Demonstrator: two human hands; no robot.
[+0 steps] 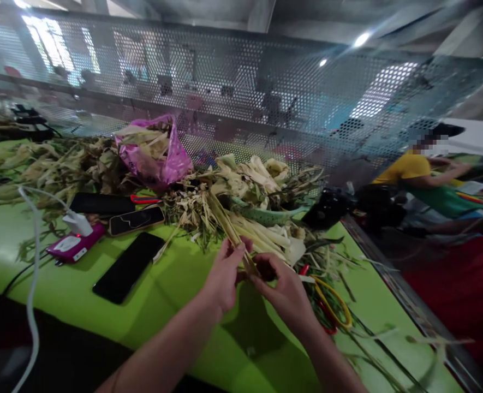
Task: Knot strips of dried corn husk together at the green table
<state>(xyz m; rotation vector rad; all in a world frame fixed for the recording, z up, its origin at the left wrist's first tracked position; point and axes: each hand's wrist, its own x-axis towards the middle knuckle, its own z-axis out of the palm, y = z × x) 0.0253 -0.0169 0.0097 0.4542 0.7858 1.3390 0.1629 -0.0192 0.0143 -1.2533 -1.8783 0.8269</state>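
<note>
Above the green table (171, 289) my left hand (225, 275) and my right hand (280, 284) are both closed on a long strip of dried husk (224, 219), which looks like corn husk. The strip slants up and away from my fingers toward the heap behind. Just beyond my hands lies a bundle of pale husk strips (261, 234). Past it, a pale green basket (266, 215) holds more dry husks (257, 177). To the right of my right hand rest scissors with yellow handle loops (335, 300), beside something red partly hidden by leaves.
Left of my hands lie a black phone (129, 267), a second phone (137, 219) and a purple power strip (76, 243) with a white charger and cable (32, 284). A pink plastic bag (176, 164) of husks stands behind. Perforated metal panels (233, 93) border the table. A person in yellow (413, 166) sits right.
</note>
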